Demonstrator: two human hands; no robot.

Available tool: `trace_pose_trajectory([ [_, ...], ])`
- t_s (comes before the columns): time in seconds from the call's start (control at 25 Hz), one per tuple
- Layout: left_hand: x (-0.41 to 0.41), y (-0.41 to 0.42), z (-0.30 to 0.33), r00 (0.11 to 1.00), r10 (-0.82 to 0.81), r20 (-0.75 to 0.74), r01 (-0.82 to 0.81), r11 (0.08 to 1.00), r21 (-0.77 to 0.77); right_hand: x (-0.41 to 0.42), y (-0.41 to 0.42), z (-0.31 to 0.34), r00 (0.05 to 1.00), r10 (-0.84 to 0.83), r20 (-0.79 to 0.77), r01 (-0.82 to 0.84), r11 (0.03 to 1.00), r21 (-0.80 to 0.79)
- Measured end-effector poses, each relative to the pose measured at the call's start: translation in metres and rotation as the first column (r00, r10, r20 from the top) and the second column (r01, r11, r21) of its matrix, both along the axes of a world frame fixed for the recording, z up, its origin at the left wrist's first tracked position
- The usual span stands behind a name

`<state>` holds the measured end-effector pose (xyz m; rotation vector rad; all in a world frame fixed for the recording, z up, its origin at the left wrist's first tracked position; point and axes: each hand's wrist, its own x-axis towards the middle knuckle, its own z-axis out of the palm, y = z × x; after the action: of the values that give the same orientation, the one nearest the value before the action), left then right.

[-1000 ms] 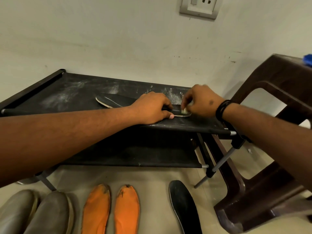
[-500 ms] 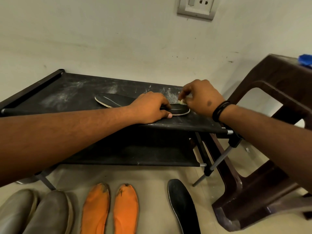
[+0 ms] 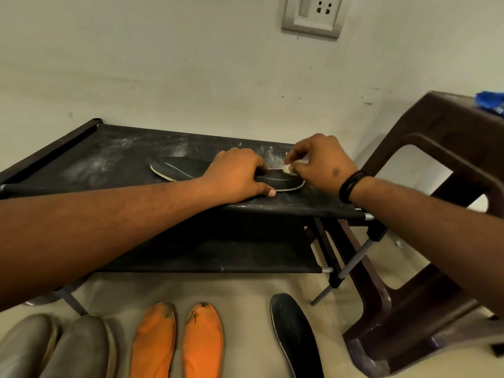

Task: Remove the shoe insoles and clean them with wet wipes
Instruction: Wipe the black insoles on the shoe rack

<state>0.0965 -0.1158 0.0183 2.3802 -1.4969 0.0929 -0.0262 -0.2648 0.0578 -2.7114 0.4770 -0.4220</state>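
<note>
Since the earlier frame, the right hand (image 3: pixel 321 165), pinching a balled wet wipe (image 3: pixel 287 168), had slid to the far edge of the black insole (image 3: pixel 188 171), pinned on the shoe rack (image 3: pixel 81 162) by the left hand (image 3: pixel 237 175); wiping continued, probably needing another firm stroke.

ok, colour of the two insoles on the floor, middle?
Orange insoles, dark scuffs at the toes. Head view.

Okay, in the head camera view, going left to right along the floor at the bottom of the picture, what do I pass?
Pair of grey shoes → two orange insoles → black insole → brown plastic stool.
</note>
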Motion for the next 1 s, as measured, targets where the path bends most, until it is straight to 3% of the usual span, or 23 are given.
trace_pose_trajectory([
  [0.04,0.0,0.0,0.001,1.0,0.021,0.004,-0.021,1.0,0.002,0.001,0.001,-0.002,0.999,-0.018,-0.04,0.015,0.997,-0.07],
  [0.12,0.0,0.001,0.0,0.999,0.048,-0.018,-0.048,0.999,-0.005,0.0,0.006,-0.005,0.984,0.081,-0.159,-0.074,0.996,0.045],
  [0.2,0.0,0.001,0.0,0.997,0.057,-0.043,-0.057,0.998,-0.016,0.0,0.007,-0.004,0.993,0.082,-0.084,-0.072,0.991,0.116],
  [0.24,0.001,0.001,0.0,0.997,0.056,-0.062,-0.057,0.998,-0.012,0.0,0.005,-0.003,0.999,0.033,-0.028,-0.032,0.999,0.034],
  [0.32,0.004,0.0,0.0,0.992,0.04,-0.118,-0.038,0.999,0.015,0.001,0.0,-0.003,0.996,-0.029,-0.088,0.019,0.994,-0.111],
  [0.44,0.016,0.005,0.011,0.944,-0.007,-0.328,0.039,0.995,0.091,0.001,0.004,-0.001,0.988,0.058,-0.14,-0.053,0.998,0.039],
  [0.52,0.024,0.011,0.016,0.904,-0.052,-0.424,0.11,0.987,0.114,0.006,0.002,-0.005,0.997,-0.005,-0.082,-0.006,0.99,-0.139],
  [0.6,0.024,0.015,0.012,0.937,-0.084,-0.338,0.133,0.983,0.125,0.007,0.005,-0.008,0.981,-0.016,-0.193,-0.035,0.966,-0.257],
  [0.68,0.02,0.017,0.004,0.978,-0.073,-0.198,0.097,0.989,0.115,0.006,0.012,0.0,0.963,0.127,-0.237,-0.142,0.989,-0.047],
  [0.72,0.019,0.017,0.001,0.984,-0.065,-0.168,0.083,0.991,0.104,0.006,0.014,0.005,0.973,0.141,-0.183,-0.14,0.99,0.019],
  [0.8,0.019,0.018,-0.001,0.984,-0.065,-0.168,0.08,0.994,0.08,0.011,0.007,0.004,0.998,0.035,-0.049,-0.041,0.991,-0.131],
  [0.84,0.02,0.018,-0.002,0.982,-0.071,-0.175,0.084,0.994,0.072,0.012,0.005,0.0,0.996,-0.03,-0.09,0.004,0.96,-0.28],
  [0.88,0.02,0.019,-0.002,0.981,-0.077,-0.179,0.089,0.994,0.063,0.01,0.006,-0.004,0.984,-0.047,-0.17,-0.012,0.944,-0.328],
  [0.96,0.02,0.019,-0.002,0.98,-0.094,-0.175,0.103,0.994,0.039,0.007,0.011,-0.007,0.968,0.058,-0.246,-0.112,0.972,-0.209],
  [1.0,0.021,0.019,-0.002,0.981,-0.096,-0.171,0.102,0.994,0.028,0.007,0.012,-0.003,0.977,0.078,-0.196,-0.097,0.991,-0.092],
])
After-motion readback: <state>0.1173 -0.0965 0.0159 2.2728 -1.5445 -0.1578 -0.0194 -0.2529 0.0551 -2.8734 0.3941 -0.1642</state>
